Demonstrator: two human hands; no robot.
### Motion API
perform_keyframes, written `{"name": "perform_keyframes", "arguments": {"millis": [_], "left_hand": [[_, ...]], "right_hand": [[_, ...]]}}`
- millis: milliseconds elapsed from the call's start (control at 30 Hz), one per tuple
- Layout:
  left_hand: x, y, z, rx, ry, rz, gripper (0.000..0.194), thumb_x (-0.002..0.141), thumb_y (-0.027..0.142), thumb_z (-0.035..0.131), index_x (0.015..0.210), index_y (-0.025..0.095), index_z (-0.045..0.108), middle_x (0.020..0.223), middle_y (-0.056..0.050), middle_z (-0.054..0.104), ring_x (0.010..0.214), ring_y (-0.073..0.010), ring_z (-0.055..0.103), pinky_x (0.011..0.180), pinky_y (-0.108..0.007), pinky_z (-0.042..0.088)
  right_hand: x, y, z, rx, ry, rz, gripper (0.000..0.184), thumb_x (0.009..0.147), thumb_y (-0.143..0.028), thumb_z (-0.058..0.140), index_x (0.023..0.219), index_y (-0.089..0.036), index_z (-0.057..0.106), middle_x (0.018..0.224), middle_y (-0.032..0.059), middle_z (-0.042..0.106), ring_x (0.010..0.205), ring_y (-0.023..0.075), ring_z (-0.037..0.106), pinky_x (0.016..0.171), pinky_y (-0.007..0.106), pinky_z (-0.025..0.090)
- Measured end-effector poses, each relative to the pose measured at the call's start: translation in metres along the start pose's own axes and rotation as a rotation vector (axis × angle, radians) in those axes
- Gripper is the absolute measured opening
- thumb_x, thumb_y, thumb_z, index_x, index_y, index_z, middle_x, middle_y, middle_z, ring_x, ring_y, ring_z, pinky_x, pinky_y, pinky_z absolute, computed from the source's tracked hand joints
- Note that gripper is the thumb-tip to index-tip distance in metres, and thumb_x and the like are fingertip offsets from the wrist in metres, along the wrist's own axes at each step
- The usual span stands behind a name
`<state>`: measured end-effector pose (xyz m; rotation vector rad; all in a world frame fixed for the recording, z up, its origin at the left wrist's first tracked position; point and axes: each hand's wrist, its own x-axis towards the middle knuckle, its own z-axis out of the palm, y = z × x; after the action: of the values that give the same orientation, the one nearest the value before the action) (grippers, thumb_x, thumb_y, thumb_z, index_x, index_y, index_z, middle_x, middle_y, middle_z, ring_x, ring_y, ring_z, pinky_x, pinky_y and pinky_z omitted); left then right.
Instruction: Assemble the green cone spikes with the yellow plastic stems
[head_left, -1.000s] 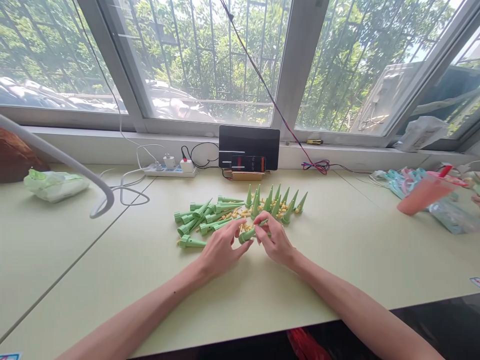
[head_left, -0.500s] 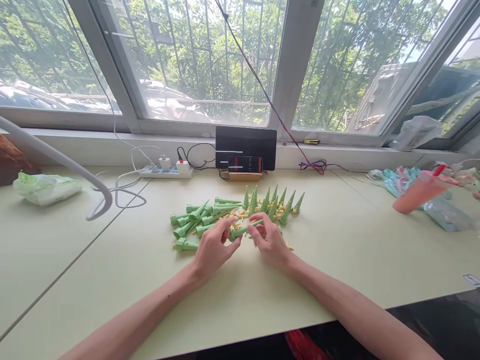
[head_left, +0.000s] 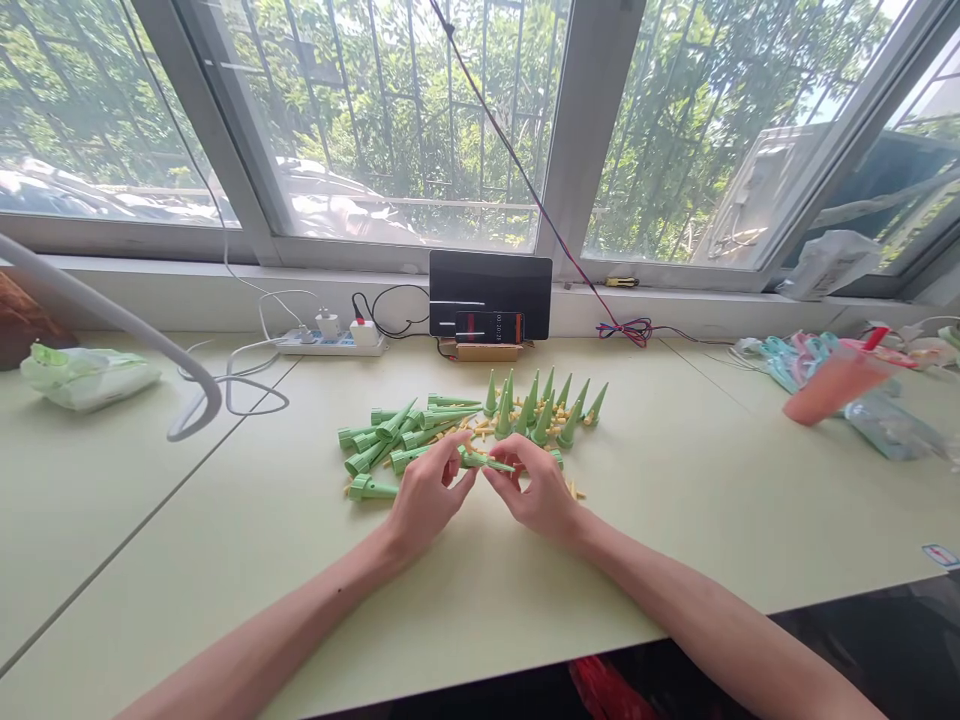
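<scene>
Daylight comes through the wide windows (head_left: 405, 130) behind a pale green table (head_left: 495, 610), and from where I stand the work sits right in the middle of it. Both bare hands are raised just over the near edge of a heap of parts. Between them is one green spike (head_left: 472, 459), tilted nearly flat, its broad end toward the left and its narrow tip toward the right. The left hand (head_left: 427, 492) pinches the broad end, thumb below and fingers above. The right hand (head_left: 541, 490) has its fingers curled around the narrow end, with the thumb close under the tip; I can't tell whether they press on it.

Left of and behind the hands, more green pieces (head_left: 371, 461) lie on their sides, some across one another. To the right, a cluster of upright cones (head_left: 529, 404) stands with points up. Small yellow pegs (head_left: 484, 425) are scattered between the two groups and around the cones' bases.

Farther back, a dark tablet (head_left: 491, 280) leans upright with a phone (head_left: 487, 326) in front of it. To its left is a white power strip (head_left: 330, 346); well off to the right, a reddish drink cup (head_left: 836, 385) tilts beside some plastic bags (head_left: 892, 425).
</scene>
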<state>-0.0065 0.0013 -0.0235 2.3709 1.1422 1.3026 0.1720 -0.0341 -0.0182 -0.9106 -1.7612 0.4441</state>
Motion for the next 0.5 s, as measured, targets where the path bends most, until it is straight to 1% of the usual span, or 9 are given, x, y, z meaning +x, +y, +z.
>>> {"name": "perform_keyframes", "arguments": {"millis": [200,367,500], "left_hand": [[-0.0006,-0.0043,0.0015,-0.02,0.006,0.041,0.036,0.081,0.01,0.055,0.116,0.019,0.057,0.063,0.008,0.04,0.051,-0.0076,0.038,0.051,-0.018,0.036],[0.0001,-0.0033,0.0008,-0.033,-0.01,0.055,0.034,0.083,0.013,0.057,0.117,0.019,0.058,0.063,0.008,0.041,0.051,-0.0073,0.039,0.051,-0.017,0.037],[0.0011,-0.0031,0.0015,-0.045,-0.036,0.055,0.036,0.084,0.015,0.059,0.12,0.02,0.057,0.065,0.007,0.045,0.052,-0.0072,0.041,0.051,-0.017,0.039]], "right_hand": [[-0.0002,-0.0001,0.0007,0.017,-0.004,-0.105,0.011,0.089,-0.021,0.062,0.099,-0.021,0.059,0.079,0.0011,0.055,0.061,0.0113,0.053,0.051,0.023,0.049],[0.0002,0.0007,0.0015,0.018,-0.016,-0.181,0.011,0.092,-0.017,0.06,0.099,-0.022,0.066,0.084,0.0033,0.058,0.058,0.0096,0.051,0.049,0.023,0.047],[-0.0003,0.0029,0.0015,-0.003,0.003,-0.204,0.013,0.093,-0.018,0.059,0.101,-0.023,0.068,0.085,0.004,0.06,0.058,0.0102,0.052,0.051,0.024,0.048]]}}
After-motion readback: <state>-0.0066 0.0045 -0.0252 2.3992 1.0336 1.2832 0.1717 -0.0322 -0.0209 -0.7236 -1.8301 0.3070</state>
